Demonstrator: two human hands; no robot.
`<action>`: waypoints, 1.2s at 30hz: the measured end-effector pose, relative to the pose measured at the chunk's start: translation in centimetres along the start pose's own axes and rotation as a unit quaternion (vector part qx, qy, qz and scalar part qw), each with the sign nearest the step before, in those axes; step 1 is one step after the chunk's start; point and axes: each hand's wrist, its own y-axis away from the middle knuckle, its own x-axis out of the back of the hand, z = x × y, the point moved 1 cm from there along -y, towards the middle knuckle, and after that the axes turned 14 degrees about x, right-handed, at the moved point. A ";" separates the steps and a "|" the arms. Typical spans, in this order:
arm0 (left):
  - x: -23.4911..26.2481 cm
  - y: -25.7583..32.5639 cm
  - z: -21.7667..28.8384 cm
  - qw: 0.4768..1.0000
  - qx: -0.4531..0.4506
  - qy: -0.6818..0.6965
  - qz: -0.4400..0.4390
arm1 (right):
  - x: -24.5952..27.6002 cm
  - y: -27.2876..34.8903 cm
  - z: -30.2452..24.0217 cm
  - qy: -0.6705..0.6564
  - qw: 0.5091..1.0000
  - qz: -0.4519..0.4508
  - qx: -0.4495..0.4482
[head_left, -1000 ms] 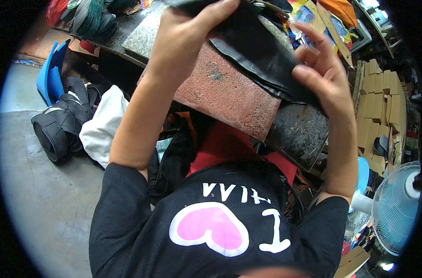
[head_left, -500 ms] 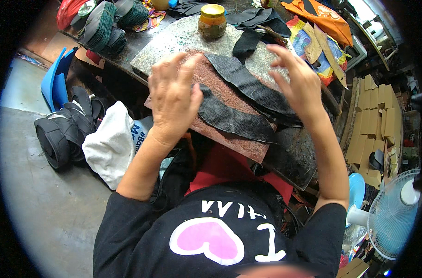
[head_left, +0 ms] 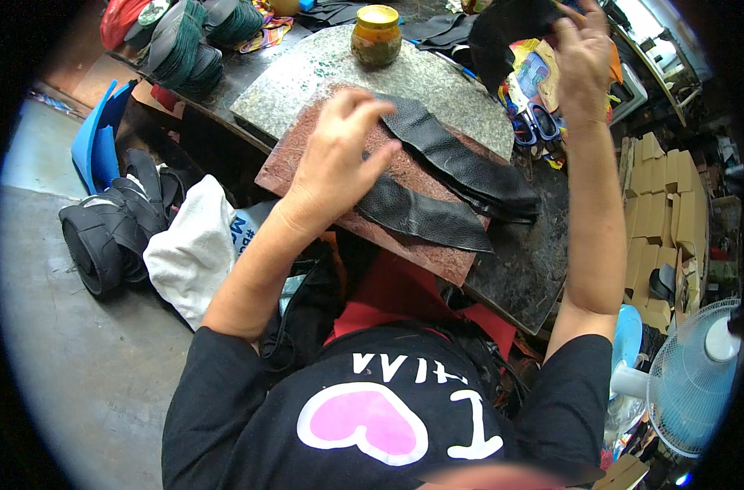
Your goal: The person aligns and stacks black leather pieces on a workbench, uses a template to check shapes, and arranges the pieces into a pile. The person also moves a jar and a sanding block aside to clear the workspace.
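Two curved strips of black leather lie on a reddish stone slab: a stacked far strip (head_left: 462,155) and a near strip (head_left: 425,214). Over their left ends hovers my left hand (head_left: 339,151), open, fingers curled loosely and thumb apart, holding nothing. Raised at the far right, my right hand (head_left: 584,77) has its fingers closed at the edge of a dark leather piece (head_left: 507,37), which hangs to their left. A thin tan strip (head_left: 570,11) shows by those fingertips; I cannot tell whether it is held too. The reddish slab (head_left: 286,167) rests against a grey speckled round slab (head_left: 307,69).
A yellow-lidded jar (head_left: 376,37) stands on the grey slab. Blue-handled scissors (head_left: 542,122) lie beside a colourful bag at the right. Spools of green cord (head_left: 180,53) sit at the back left. A white fan (head_left: 694,376) and stacked cardboard boxes (head_left: 650,212) stand to the right.
My right hand has moved up and away to the far right, and dark leather now hangs by its fingers. Scissors have come into view. My left hand has shifted right over the strips.
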 end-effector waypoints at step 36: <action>-1.1 -4.6 -0.9 0.782 0.231 0.579 -0.016 | 5.3 9.6 -8.7 0.058 0.956 -0.061 -0.280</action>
